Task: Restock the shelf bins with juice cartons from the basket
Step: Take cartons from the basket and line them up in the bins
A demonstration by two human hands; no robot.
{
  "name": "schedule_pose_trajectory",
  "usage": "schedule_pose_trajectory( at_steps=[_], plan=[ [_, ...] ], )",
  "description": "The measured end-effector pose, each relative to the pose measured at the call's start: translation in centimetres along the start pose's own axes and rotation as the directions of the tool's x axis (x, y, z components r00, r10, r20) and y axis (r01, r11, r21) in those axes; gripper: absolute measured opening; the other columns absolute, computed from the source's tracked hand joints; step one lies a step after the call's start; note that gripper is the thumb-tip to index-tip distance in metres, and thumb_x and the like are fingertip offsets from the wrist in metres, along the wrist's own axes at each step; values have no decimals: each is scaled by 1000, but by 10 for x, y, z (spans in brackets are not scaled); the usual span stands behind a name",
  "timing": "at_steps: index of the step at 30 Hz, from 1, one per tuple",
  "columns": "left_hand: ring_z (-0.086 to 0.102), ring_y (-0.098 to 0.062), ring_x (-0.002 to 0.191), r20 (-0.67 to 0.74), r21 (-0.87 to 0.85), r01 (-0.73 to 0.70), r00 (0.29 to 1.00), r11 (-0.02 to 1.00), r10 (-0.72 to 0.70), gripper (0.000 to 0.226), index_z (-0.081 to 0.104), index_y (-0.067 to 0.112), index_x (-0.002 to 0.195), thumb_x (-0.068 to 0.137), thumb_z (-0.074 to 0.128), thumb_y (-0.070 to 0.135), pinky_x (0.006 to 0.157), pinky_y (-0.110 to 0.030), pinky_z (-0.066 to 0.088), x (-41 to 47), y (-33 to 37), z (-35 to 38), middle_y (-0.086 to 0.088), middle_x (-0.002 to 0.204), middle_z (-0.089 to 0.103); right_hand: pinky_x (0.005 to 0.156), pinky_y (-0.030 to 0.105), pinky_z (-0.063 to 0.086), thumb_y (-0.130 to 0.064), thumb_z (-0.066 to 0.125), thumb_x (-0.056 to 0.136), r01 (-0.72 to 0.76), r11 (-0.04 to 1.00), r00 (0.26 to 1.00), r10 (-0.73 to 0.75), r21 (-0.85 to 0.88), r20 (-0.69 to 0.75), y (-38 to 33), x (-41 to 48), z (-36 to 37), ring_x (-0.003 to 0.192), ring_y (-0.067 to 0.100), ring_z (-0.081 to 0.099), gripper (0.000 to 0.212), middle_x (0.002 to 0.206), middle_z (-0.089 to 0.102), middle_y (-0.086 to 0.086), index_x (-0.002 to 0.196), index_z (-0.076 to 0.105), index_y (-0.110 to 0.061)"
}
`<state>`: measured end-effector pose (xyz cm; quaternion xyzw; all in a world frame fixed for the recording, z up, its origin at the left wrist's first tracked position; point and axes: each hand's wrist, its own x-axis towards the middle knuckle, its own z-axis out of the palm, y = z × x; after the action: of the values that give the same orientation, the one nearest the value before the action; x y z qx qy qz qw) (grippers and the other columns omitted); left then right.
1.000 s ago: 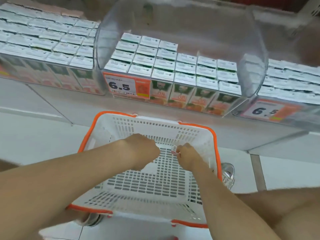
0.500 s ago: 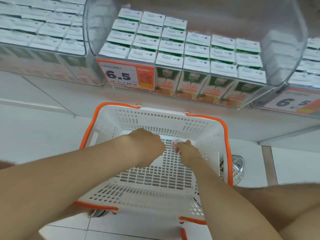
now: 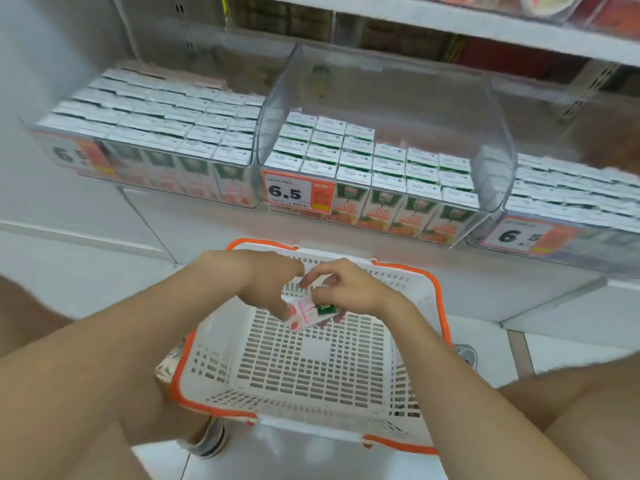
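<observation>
Gripping one juice carton (image 3: 306,315) between both hands: left hand (image 3: 273,289) curled on it at 9 o'clock, right hand (image 3: 349,294) pinching its green end at 3 o'clock. Held over the basket (image 3: 440,306), with the part-filled shelf bin (image 3: 491,161) at 12 o'clock.

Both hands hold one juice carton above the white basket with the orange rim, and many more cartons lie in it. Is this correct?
Not quite. The head view shows no other cartons in the basket: its slotted floor is bare. The left hand and right hand do hold one juice carton above it.
</observation>
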<state>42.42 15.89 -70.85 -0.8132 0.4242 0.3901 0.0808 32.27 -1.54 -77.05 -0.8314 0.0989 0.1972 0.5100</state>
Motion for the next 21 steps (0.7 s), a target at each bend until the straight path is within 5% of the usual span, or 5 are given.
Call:
schedule_pose_trajectory(
  at_steps=[4,8,13,16,21],
  plan=[
    [71,-13,100,-135,-255,-82,990,964,48,61,54,28,139,86,84,40,92,-39,57,-52,-20,-26,13,118,70,56,36,49,-16,68,96,161,971,985,-148,177,-86,-65,-23,0,65,30,72,19,78,76,7,115,66,-15],
    [75,-15,87,-320,-338,-196,944,920,83,23,72,28,111,91,81,29,87,-43,61,-90,-42,-48,5,99,78,64,44,55,-26,68,94,377,858,910,-274,348,-312,-101,-36,5,73,29,67,34,93,74,23,124,64,-12],
    [75,-10,83,-458,-346,-246,886,905,65,24,73,28,108,87,84,31,85,-43,62,-112,-56,-65,11,93,78,69,45,61,-30,72,99,421,902,835,-345,95,-428,-139,-36,10,78,27,74,34,96,80,4,132,65,-28],
    [76,-7,85,-522,-331,-286,849,899,78,19,71,32,97,85,86,30,85,-38,60,-126,-66,-76,18,89,77,69,51,61,-34,74,94,407,909,778,-397,-91,-486,-165,-26,5,72,24,73,22,87,79,-9,116,72,-34],
    [64,-12,111,-754,-324,-161,639,932,-151,51,59,36,129,86,81,49,93,-34,52,-134,-116,-97,10,121,65,62,32,56,-30,72,88,439,819,481,-562,-371,-673,-217,3,-1,73,9,67,23,89,70,-14,108,62,-27]
  ],
)
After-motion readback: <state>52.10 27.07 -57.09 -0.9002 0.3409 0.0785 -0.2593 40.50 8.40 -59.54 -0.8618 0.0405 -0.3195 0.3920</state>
